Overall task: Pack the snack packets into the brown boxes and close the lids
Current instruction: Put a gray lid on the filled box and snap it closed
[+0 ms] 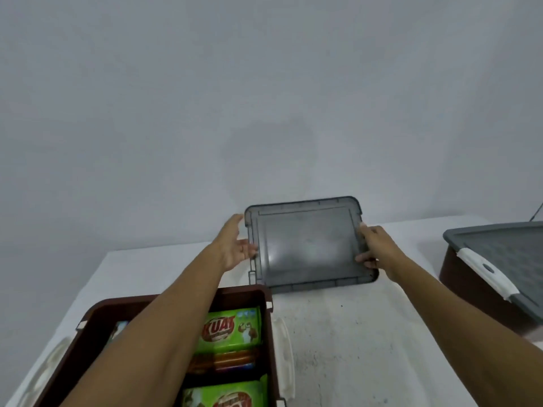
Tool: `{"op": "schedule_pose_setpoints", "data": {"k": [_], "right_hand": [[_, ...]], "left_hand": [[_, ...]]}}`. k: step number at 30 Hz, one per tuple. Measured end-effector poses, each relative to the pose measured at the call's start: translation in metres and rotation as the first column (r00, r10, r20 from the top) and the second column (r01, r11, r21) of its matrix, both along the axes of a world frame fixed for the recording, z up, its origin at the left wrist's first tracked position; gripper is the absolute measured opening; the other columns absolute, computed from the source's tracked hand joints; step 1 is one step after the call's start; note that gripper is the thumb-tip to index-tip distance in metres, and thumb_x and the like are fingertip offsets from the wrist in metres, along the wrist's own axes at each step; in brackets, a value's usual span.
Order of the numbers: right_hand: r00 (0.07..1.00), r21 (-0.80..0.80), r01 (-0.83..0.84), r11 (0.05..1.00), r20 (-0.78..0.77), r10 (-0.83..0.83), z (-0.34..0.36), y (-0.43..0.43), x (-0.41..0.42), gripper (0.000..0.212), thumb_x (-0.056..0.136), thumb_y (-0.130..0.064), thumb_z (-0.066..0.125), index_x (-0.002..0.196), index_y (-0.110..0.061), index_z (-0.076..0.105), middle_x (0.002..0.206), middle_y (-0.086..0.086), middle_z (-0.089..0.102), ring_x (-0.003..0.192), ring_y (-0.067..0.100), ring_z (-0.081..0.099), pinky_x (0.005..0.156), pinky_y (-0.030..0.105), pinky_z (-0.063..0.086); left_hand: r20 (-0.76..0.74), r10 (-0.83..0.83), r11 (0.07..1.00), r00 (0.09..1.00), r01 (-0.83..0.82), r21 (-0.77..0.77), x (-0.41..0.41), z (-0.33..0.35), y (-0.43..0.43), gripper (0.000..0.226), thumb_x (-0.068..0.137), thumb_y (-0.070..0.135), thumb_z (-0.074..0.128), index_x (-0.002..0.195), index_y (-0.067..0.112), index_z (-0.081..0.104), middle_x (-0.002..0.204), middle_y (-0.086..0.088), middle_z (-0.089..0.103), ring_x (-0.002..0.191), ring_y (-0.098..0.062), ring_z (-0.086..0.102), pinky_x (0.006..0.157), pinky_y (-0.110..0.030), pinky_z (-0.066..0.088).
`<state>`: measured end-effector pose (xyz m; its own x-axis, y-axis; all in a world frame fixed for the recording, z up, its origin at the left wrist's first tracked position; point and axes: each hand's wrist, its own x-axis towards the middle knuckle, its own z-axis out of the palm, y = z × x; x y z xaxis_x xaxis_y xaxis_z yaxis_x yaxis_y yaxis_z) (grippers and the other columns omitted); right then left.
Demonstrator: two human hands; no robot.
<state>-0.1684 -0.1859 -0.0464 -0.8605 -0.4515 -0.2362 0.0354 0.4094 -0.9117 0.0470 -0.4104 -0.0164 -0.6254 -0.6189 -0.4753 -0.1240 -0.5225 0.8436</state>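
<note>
A grey translucent lid (308, 245) stands tilted up at the back of the white table, near the wall. My right hand (377, 249) grips its right edge, thumb on the front face. My left hand (235, 245) is at the lid's left edge with fingers spread and fairly straight, touching the rim. Below my left arm an open brown box (252, 292) sits at the near left. Green snack packets (229, 330) and an orange packet (226, 361) lie inside it.
A second brown box (476, 286) with a grey lid (505, 248) on it and a white latch (484, 271) stands at the right edge. White latches (283, 353) hang at the open box's sides. A bare patch of table (352, 348) lies between the boxes.
</note>
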Motion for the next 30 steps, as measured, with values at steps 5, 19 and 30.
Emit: {"op": "schedule_pose_setpoints", "data": {"k": [5,19,30], "right_hand": [[0.972,-0.431,0.074,0.899,0.234,0.033,0.043,-0.001,0.075,0.053,0.099,-0.058,0.031,0.116,-0.012,0.051,0.111,0.011,0.062,0.094,0.032,0.069,0.075,0.04,0.055],[0.851,0.276,-0.127,0.953,-0.464,0.247,0.017,0.011,0.3,0.072,0.078,-0.038,0.074,0.14,-0.035,0.037,0.133,0.001,0.042,0.125,0.025,0.041,0.102,0.05,0.035],[0.994,0.055,-0.11,0.992,0.022,0.109,0.017,0.024,0.304,0.051,0.076,-0.039,0.08,0.102,-0.001,0.06,0.095,0.014,0.068,0.078,0.025,0.066,0.053,0.028,0.048]], "left_hand": [[-0.203,0.139,0.983,0.969,-0.159,-0.087,0.072,0.038,-0.019,0.077,0.091,0.073,0.028,0.11,0.005,0.06,0.114,-0.014,0.059,0.1,-0.03,0.06,0.085,-0.04,0.053],[0.338,0.285,0.39,0.897,0.213,-0.896,0.317,-0.013,0.025,0.043,0.081,0.015,0.066,0.124,0.019,0.058,0.116,-0.003,0.057,0.103,-0.022,0.052,0.085,-0.033,0.041],[0.234,0.195,0.87,0.952,-0.058,-0.49,0.336,-0.018,0.033,0.029,0.086,0.011,0.066,0.112,0.002,0.058,0.103,-0.017,0.066,0.087,-0.029,0.067,0.07,-0.038,0.056]]}}
